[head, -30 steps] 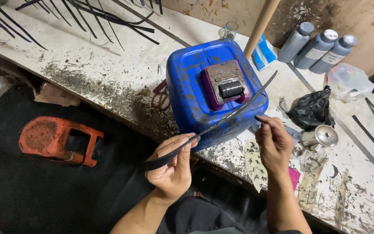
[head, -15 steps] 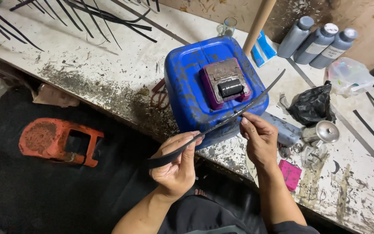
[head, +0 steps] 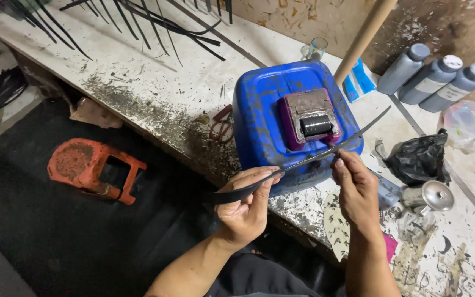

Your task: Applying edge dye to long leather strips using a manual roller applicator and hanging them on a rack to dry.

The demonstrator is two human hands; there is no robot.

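Working at the bench (head: 138,82) edge, we have dark open floor below. Just behind our strip (head: 303,162) sits a blue can (head: 259,110); bottles (head: 435,80) stand beyond. Our left hand (head: 246,206) pinches the strip's wide end; our right hand (head: 355,187) pinches midway.

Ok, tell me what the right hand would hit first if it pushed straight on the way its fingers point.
Probably the blue plastic jerrycan: the right hand pinches the thin dark strip with fingers aimed up-left at it. Depth is unclear.
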